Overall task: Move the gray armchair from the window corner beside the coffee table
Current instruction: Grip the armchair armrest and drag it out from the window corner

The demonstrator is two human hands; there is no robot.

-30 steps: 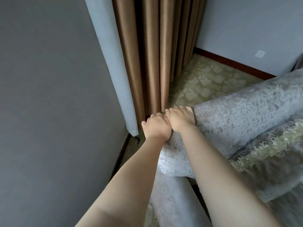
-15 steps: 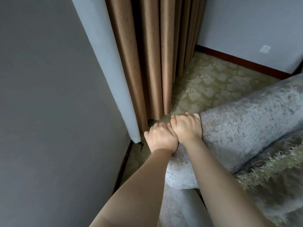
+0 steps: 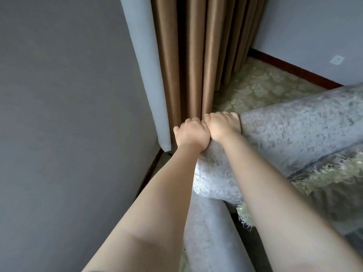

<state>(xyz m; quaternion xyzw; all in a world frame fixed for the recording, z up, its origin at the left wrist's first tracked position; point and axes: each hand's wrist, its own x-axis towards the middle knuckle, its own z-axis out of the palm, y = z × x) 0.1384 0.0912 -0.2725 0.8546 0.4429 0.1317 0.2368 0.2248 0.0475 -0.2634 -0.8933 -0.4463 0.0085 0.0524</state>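
The gray armchair [image 3: 290, 134] has mottled velvet fabric and fills the lower right, with its rounded back top running toward the corner. My left hand [image 3: 191, 135] and my right hand [image 3: 222, 125] sit side by side on the near end of that back, fingers curled over its far edge and gripping it. A fringed pale green throw [image 3: 324, 173] lies on the seat. The coffee table is out of view.
A gray wall [image 3: 68, 114] stands close on the left. Brown curtains [image 3: 196, 55] and a pale blue curtain panel [image 3: 145, 75] hang in the corner ahead. Patterned green carpet [image 3: 259, 89] lies behind the chair, bounded by a dark baseboard [image 3: 294, 71].
Both hands keep their grip on the chair back. The chair and hands sat further from the curtains half a second ago, then came back close to them.
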